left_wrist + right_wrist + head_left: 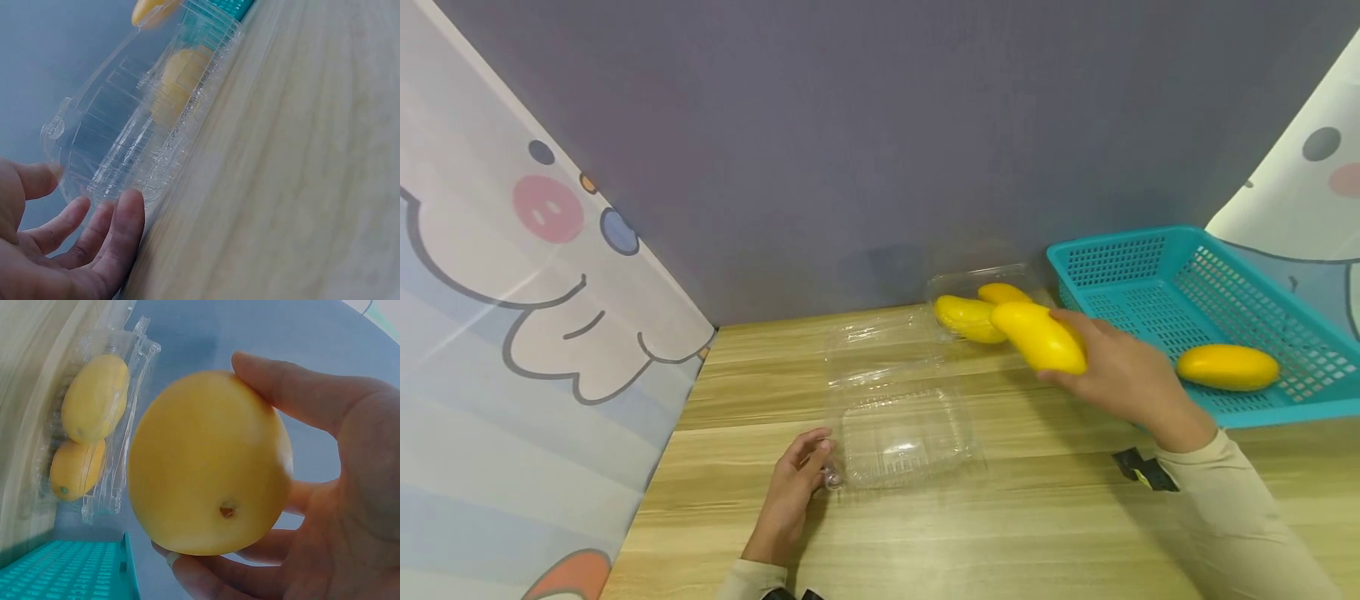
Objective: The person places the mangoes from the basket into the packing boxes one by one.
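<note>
My right hand (pixel 1116 375) holds a yellow mango (pixel 1037 337) in the air, thumb on one side and fingers curled round the other. The mango's dark stem spot faces the camera in the right wrist view. My left hand (pixel 796 479) lies at the left end of an opened clear plastic clamshell box (pixel 902 437) on the table, with relaxed fingers. In the left wrist view, thumb and fingertips rest along the box's end wall. Behind the held fruit, two more mangoes (pixel 94 400) lie in a second clear box (pixel 981 279).
A turquoise plastic basket (pixel 1195 304) stands at the right with one mango (pixel 1228 367) inside. A small black object (pixel 1144 469) lies near my right sleeve. A grey wall (pixel 880 150) backs the wooden table (pixel 737 375), and a cartoon-printed panel (pixel 467 400) borders its left.
</note>
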### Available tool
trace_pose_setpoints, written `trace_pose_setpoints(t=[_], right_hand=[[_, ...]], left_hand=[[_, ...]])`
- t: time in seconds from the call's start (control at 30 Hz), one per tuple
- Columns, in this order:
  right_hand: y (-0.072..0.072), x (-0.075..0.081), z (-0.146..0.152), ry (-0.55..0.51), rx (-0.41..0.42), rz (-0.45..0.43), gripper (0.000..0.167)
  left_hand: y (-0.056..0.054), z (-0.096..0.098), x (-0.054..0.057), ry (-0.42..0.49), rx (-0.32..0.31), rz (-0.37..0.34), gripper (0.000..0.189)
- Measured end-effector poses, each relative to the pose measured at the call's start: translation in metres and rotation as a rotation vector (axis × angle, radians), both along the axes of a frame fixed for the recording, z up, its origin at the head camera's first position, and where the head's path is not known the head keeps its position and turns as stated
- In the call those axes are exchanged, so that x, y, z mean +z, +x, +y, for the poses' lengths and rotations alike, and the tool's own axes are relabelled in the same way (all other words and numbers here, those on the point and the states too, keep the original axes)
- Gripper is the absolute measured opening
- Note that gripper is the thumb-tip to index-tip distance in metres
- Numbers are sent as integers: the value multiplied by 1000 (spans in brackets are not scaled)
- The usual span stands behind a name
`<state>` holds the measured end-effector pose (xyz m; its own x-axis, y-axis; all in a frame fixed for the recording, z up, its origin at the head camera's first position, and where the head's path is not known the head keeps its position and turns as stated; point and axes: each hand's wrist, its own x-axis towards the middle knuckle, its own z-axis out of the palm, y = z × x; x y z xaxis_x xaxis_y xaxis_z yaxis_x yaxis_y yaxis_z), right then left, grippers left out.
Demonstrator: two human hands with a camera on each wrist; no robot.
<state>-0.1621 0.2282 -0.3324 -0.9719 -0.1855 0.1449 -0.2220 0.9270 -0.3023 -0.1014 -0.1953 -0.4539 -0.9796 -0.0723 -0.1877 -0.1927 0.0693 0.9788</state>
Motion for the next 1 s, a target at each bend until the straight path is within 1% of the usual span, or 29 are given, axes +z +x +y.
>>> trace_pose_setpoints(t=[0.33, 0.47, 0.6, 1.0], right_hand=[[-1, -5, -8, -10, 9, -12, 92], [0, -6, -12, -7, 11, -25, 93], [0, -7, -16, 1, 16, -34, 89], [3, -15, -29, -2, 65, -5, 84]], left_hand=[[-1, 1, 0, -21, -1, -1, 45], [-1, 1, 0, -19, -3, -2, 45], [-1, 1, 0, -14, -5, 0, 46], [-1, 0, 0, -3, -2, -7, 47]])
